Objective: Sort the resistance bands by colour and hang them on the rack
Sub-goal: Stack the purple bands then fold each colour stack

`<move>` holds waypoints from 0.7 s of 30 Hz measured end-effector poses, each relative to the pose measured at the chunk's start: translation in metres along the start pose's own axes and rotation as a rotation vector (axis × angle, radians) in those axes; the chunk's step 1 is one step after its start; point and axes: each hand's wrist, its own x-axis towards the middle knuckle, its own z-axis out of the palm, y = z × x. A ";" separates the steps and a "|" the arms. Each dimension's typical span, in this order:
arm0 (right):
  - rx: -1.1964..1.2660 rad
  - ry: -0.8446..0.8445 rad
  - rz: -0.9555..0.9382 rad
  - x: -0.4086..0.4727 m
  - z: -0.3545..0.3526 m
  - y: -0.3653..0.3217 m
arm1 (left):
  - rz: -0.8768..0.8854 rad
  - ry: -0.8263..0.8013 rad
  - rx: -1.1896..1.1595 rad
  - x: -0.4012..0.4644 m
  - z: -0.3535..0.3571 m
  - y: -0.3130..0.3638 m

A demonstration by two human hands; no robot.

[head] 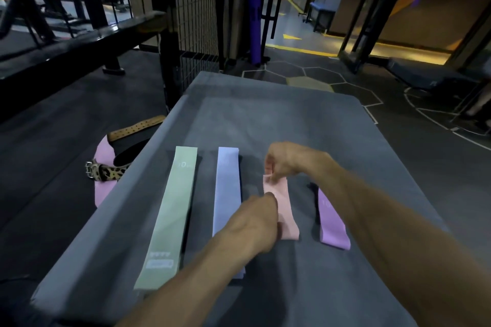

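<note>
**Both hands on the pink band**

At nine o'clock I see a leopard-print belt point(109, 172) and a tan perforated leather belt point(135, 127) on the dark floor. On the grey padded bench point(265, 119) lie a long mint-green fabric resistance band point(170, 210) and, beside it, a flat lavender-blue band point(228, 194). My left hand point(259, 218) closes on the near part of a pale pink fabric band point(281, 210); my right hand point(289, 160) pinches its far end at twelve o'clock. At three o'clock lies a short purple band point(333, 223), apart.
</note>
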 end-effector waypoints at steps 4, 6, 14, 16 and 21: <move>0.016 0.008 0.038 0.003 0.007 0.000 | -0.052 0.059 0.005 0.004 0.013 0.014; 0.036 0.020 0.064 0.003 0.007 0.001 | -0.034 0.119 0.102 0.006 0.023 0.018; 0.095 -0.023 0.114 0.003 0.004 0.009 | 0.132 0.305 0.421 -0.003 0.032 0.030; 0.116 -0.062 0.135 0.001 0.003 0.011 | 0.127 0.287 0.442 -0.005 0.032 0.029; 0.175 -0.087 0.170 0.000 0.004 0.013 | 0.096 0.262 0.479 -0.008 0.038 0.022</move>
